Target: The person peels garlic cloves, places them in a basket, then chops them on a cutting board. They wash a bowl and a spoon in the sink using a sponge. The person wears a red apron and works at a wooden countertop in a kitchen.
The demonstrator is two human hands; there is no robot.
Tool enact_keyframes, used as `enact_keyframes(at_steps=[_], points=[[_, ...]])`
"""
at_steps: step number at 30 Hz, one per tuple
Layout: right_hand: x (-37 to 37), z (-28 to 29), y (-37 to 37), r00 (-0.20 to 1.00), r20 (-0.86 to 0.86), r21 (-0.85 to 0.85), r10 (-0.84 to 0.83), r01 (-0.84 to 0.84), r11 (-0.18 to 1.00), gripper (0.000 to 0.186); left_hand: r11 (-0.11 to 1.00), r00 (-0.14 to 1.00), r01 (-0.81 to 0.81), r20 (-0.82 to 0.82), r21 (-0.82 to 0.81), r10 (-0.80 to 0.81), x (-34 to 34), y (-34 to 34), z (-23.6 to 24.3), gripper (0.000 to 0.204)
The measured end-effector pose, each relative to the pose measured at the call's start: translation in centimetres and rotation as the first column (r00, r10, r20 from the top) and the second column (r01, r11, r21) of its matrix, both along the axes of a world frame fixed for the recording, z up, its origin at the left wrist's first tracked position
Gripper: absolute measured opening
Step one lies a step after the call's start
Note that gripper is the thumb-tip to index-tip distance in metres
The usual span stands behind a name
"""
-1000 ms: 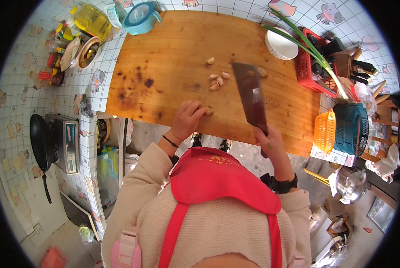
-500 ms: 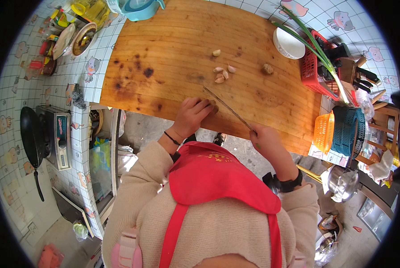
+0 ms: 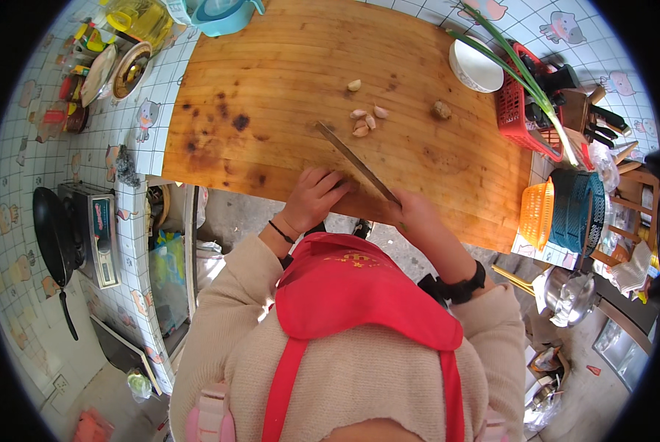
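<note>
My right hand (image 3: 418,215) is closed around the handle of a kitchen knife (image 3: 356,161), its blade slanting away to the far left over the wooden board (image 3: 286,74). Close to the board's near edge, my left hand (image 3: 314,197) has its fingers bent and pressed on a small brown lump (image 3: 352,182), mostly hidden by fingers and blade; it looks like ginger. Several garlic cloves (image 3: 360,125) lie beyond the blade, with a single clove (image 3: 354,85) farther off. To their right rests another brown knobbly piece (image 3: 441,110).
A white bowl (image 3: 476,66) and a red basket (image 3: 518,118) with green onions (image 3: 525,81) across it stand at the right. Orange (image 3: 537,214) and blue baskets (image 3: 574,210) sit nearer. At left are a black pan (image 3: 52,228) and bottles; a light-blue container (image 3: 227,16) is at the far edge.
My right hand and the knife have shifted to the left and slightly away from me. My left hand stays nearly in place on the brown lump.
</note>
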State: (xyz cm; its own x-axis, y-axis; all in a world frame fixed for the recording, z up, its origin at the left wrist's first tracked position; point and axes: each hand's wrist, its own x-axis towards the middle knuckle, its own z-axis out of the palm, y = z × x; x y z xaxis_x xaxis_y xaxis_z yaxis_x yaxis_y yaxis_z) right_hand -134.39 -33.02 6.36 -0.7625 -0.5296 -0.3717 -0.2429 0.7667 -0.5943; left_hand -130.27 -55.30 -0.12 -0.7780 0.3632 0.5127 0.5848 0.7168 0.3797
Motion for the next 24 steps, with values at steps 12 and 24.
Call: enact_keyframes(at_steps=[12,24], points=[[0.5,1.1,-1.7,0.995,0.064,0.175,0.083,-0.093,0.980,0.019,1.000,0.999,-0.019,-0.026,0.018,0.019,-0.1,0.2,-0.9,0.026],[0.1,1.7,0.0,0.995,0.060,0.031,0.078,-0.080,0.996,0.022,0.998,0.999,-0.045,-0.014,0.043,0.045,0.0,0.4,-0.4,0.028]])
